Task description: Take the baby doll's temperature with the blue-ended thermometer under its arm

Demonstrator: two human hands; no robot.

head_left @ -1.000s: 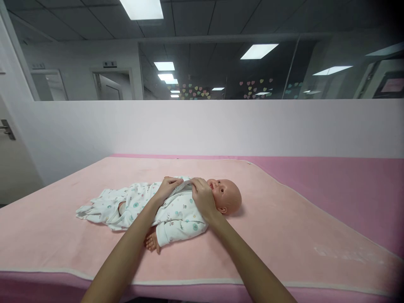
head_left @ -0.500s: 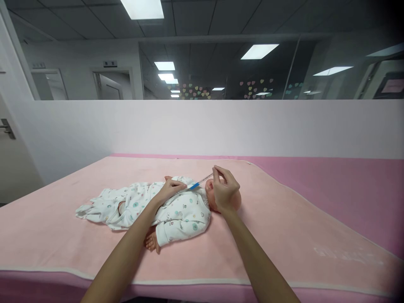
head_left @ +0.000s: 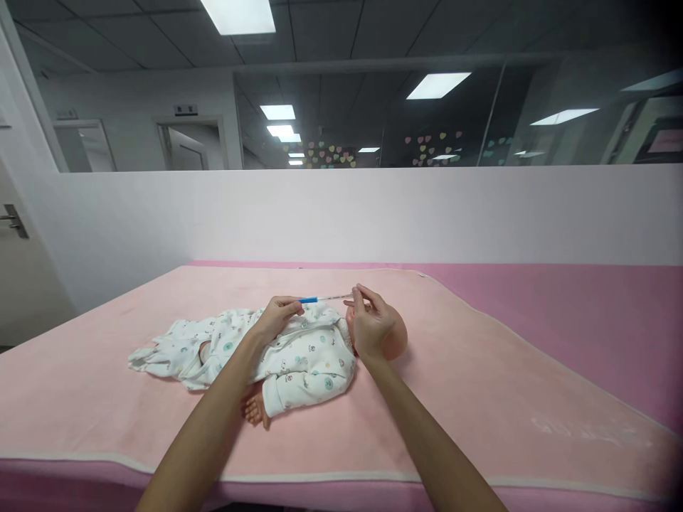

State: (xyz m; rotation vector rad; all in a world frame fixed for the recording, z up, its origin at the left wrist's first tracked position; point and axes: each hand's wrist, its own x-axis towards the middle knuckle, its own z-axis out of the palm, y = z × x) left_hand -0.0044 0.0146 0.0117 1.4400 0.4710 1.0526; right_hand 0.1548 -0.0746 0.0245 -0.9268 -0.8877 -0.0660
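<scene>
A baby doll in a white patterned outfit [head_left: 309, 359] lies on its back on a pink mat [head_left: 469, 398], its head [head_left: 395, 334] to the right. Above its chest and neck, a thin clear stick with a blue end [head_left: 320, 299], which looks like a thermometer, is held level between both hands. My left hand [head_left: 278, 316] pinches the blue end. The clear end is between the fingertips of my right hand [head_left: 371, 320], which partly hides the doll's face.
The mat lies over a darker pink surface [head_left: 587, 313] that meets a white wall [head_left: 373, 213]. Windows with heart stickers are above the wall. A door with a handle [head_left: 15, 220] stands at the far left.
My left hand has risen off the doll's clothing and now grips the blue end. The stick has turned from slanted to nearly level. My right hand has shifted slightly left and down.
</scene>
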